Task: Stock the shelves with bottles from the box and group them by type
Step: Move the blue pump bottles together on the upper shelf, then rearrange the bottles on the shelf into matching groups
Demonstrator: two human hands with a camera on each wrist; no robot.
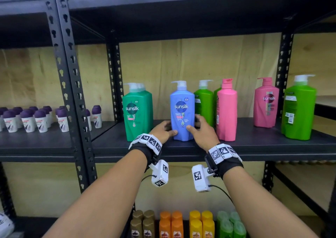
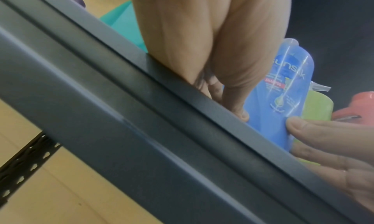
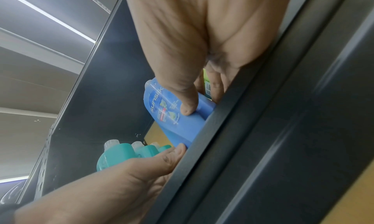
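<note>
A blue Sunsilk pump bottle stands upright on the dark middle shelf, near its front edge. My left hand grips its lower left side and my right hand its lower right, each with a thumb on the front label. In the left wrist view the blue bottle shows above the shelf lip with both thumbs on it. The right wrist view has the same bottle under my right thumb. Teal green pump bottles stand just left of it, lime green ones just right.
Further right stand a pink bottle, a pink Sunsilk bottle and lime green bottles. Small purple-capped bottles fill the left bay beyond a black upright. Small brown, orange, yellow and green bottles line the lower shelf.
</note>
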